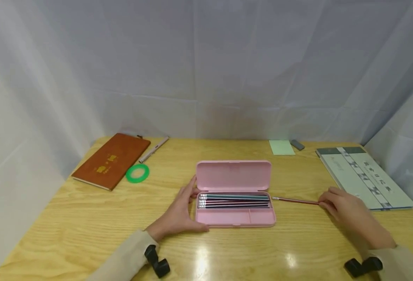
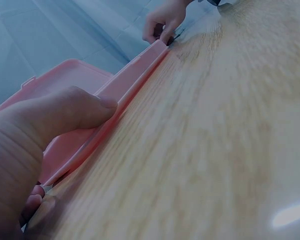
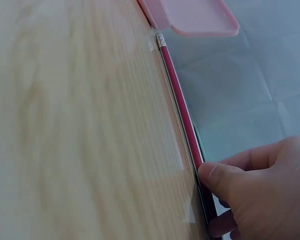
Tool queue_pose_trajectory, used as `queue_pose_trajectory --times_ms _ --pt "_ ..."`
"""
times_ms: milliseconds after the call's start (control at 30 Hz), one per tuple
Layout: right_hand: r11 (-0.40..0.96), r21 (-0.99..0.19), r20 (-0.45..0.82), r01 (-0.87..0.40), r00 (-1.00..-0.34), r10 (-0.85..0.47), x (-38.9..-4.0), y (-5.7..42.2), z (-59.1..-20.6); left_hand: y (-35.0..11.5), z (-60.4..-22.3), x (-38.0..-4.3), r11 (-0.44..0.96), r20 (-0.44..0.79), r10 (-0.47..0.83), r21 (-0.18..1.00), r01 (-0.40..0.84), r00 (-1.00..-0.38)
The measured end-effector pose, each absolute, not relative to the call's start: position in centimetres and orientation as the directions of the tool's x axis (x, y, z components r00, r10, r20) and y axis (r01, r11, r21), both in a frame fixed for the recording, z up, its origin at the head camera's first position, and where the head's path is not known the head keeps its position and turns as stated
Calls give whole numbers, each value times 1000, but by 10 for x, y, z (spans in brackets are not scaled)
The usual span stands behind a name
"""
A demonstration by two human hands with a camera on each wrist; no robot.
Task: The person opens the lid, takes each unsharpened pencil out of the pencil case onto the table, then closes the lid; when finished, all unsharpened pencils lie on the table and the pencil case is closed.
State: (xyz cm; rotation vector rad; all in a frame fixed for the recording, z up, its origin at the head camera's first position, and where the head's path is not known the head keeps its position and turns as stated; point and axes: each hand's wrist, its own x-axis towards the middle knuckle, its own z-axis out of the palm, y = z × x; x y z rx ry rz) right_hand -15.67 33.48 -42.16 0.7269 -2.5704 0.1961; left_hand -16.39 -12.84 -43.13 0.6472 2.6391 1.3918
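Observation:
A pink pencil case (image 1: 224,217) lies with its lid (image 1: 233,176) raised. Several pencils (image 1: 234,201) with silver ends fill its long back compartment; the front compartments hold nothing. My left hand (image 1: 179,212) grips the case's left end, thumb along the front wall and fingers behind; in the left wrist view the thumb (image 2: 85,107) presses on that wall. To the right, my right hand (image 1: 346,212) pinches a red pencil (image 1: 297,200) near its far right end. The pencil's silver end (image 3: 160,40) points at the case's right side, just short of it.
A brown notebook (image 1: 109,162), a green tape roll (image 1: 137,173) and a pen (image 1: 153,150) lie at the left. Pale sticky notes (image 1: 281,147) and a grey eraser (image 1: 297,144) lie at the back right, near a grey-green notebook (image 1: 364,175). A white curtain (image 1: 227,70) hangs behind.

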Motion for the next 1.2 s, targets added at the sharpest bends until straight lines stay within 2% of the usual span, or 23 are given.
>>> queue_pose_trajectory --times_ms 133,267,333,467,533,600,733,933,1000,1100,1200 --pt "827 -51 451 -560 -752 -481 -165 318 -423 -129 -431 -163 494 125 402 804 330 -907" --pt "825 -157 403 -544 -798 -449 -171 287 -419 -130 -431 -163 502 109 401 804 318 -909" --pt "801 -207 420 -562 -790 -446 -175 268 -418 -130 -431 -164 506 101 403 804 313 -910" --pt "693 -220 497 -686 -691 -525 -185 229 -417 -131 -431 -164 510 96 402 803 310 -910" --pt "664 -173 511 -728 -642 -571 -189 212 -417 -131 -431 -165 510 99 401 802 312 -911" --pt "663 -127 502 -738 -624 -599 -192 197 -416 -131 -430 -165 510 100 401 802 312 -911" --pt "704 -69 444 -707 -654 -612 -193 176 -415 -130 -429 -166 508 99 404 802 313 -909" --pt "752 -171 339 -637 -755 -562 -192 160 -411 -130 -427 -166 503 111 408 801 325 -906" --pt "757 -200 328 -623 -770 -547 -190 159 -409 -130 -427 -166 498 112 409 805 324 -906" --pt "748 -215 357 -628 -763 -539 -185 165 -407 -130 -428 -165 495 111 406 808 320 -907" --pt "721 -190 459 -666 -710 -535 -179 183 -406 -129 -429 -165 497 106 403 809 314 -909"
